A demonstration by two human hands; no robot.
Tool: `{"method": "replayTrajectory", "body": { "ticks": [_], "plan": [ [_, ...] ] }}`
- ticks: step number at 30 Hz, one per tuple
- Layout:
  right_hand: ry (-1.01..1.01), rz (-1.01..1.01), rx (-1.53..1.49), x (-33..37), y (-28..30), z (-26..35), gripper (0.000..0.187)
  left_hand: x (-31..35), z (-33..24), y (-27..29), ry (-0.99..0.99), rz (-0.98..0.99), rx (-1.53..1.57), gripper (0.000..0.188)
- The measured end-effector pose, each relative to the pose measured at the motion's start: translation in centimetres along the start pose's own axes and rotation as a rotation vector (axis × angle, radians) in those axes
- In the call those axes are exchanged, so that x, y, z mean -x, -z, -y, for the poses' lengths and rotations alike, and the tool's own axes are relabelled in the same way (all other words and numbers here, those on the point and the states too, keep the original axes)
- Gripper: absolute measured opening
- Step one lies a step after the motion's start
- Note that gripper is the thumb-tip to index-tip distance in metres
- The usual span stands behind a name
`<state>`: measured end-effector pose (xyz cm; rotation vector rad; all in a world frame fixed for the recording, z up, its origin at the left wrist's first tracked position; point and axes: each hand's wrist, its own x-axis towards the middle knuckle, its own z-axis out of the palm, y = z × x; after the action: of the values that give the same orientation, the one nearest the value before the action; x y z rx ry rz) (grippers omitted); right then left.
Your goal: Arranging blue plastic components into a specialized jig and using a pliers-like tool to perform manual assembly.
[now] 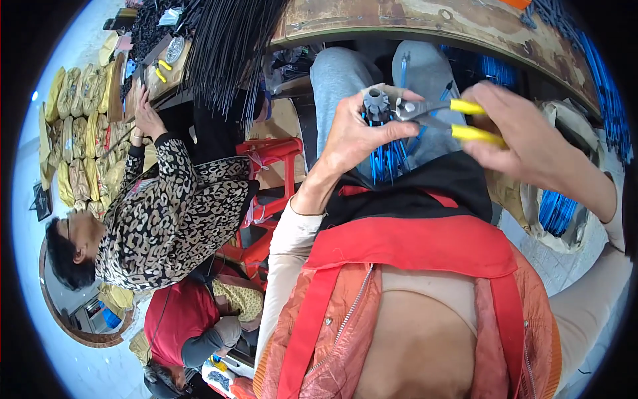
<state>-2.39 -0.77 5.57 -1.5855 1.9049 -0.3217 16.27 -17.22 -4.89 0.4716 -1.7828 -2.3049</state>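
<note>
My L hand [355, 133] grips blue-rod bundle [384, 159] nr ribbed dk end [376, 101], axis twd me; R hand [515, 133] grips pliers [430, 106] crosswise, tips just beside.

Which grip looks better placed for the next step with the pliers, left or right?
Probably the right grip: it already has the yellow-handled pliers, their head close to the blue-and-black bundle. The left grip is occupied holding that bundle.

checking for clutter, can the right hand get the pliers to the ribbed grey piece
Most likely yes: the right hand holds the pliers with their tip close to the ribbed grey piece in the left hand; nothing seems in between.
</note>
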Motion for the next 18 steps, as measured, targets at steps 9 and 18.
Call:
{"method": "replayTrajectory", "body": {
  "ticks": [9, 18],
  "plan": [
    [-0.548, 0.807, -0.926, -4.1, 3.2, -2.7, 0.039, -3.4, 0.1, 2.1, 0.084, 0.147, 0.09, 0.045],
    [0.129, -0.012, 0.105, 1.2, -1.9, -4.1, 0.03, -0.9, 2.4, -1.1, 0.088, 0.075, -0.015, 0.041]
  ]
}}
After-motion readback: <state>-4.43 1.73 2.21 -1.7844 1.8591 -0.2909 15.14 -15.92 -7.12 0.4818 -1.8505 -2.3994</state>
